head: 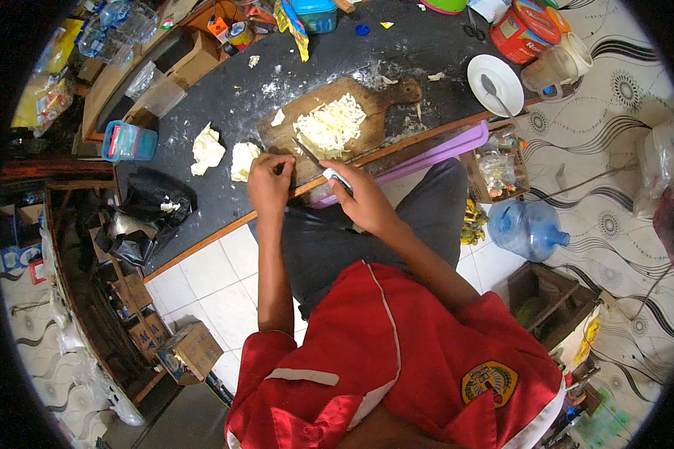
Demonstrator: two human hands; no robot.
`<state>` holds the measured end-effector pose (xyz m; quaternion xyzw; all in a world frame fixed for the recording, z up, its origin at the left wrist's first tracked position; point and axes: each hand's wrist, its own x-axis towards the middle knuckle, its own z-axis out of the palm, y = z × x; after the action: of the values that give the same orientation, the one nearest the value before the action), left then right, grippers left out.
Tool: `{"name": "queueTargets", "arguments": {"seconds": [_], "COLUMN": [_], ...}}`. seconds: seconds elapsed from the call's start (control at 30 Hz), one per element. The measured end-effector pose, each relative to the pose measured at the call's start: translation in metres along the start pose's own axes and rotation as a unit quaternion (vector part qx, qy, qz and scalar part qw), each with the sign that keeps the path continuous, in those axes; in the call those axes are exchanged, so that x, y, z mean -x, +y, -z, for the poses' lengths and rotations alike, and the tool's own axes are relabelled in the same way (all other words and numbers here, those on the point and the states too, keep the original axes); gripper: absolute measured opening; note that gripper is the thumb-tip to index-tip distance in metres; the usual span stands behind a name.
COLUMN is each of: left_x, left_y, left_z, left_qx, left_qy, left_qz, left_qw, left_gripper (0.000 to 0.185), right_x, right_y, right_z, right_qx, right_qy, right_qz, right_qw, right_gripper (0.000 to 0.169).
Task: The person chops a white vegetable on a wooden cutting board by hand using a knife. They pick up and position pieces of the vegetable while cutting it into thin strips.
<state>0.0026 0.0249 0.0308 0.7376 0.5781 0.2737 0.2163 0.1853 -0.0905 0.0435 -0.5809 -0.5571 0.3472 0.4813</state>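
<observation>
My right hand (356,193) grips the white handle of a knife (309,151), whose blade points up and left over a wooden cutting board (373,115). A heap of pale, finely cut strips (332,124) lies on the board beside the blade. My left hand (271,178) is at the board's lower left corner, its fingers curled with thumb and forefinger close together; whether something small is between them I cannot tell. Touching or just behind it sits a pale, crumpled-looking lump (244,160), and a similar piece (208,150) rests farther left on the dark tabletop (230,101).
A white plate with a spoon (495,85) stands at the table's right end, near a red tub (522,33) and a clear jug (549,70). On the left are a blue plastic container (129,141) and a black plastic bag (160,196). A lilac plastic edge (438,151) shows below the table edge.
</observation>
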Motion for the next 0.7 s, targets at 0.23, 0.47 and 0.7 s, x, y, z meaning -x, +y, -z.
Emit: {"name": "queueTargets", "arguments": {"seconds": [0.23, 0.47, 0.7], "left_x": [-0.010, -0.062, -0.088], "left_y": [0.039, 0.012, 0.002], "left_z": [-0.004, 0.001, -0.002], "left_qx": [0.035, -0.076, -0.121], "left_qy": [-0.041, 0.028, -0.008], "left_qz": [-0.020, -0.129, -0.115], "left_qw": [0.998, 0.988, 0.986], "left_gripper": [0.014, 0.028, 0.025], "right_x": [-0.004, 0.000, -0.003], "right_y": [-0.009, -0.013, -0.017], "right_z": [0.026, 0.035, 0.036], "right_qx": [0.005, 0.006, 0.009], "right_qy": [0.051, 0.048, 0.029], "right_qz": [0.008, -0.028, -0.029], "right_qw": [0.999, 0.998, 0.999], "right_gripper": [0.037, 0.037, 0.037]}}
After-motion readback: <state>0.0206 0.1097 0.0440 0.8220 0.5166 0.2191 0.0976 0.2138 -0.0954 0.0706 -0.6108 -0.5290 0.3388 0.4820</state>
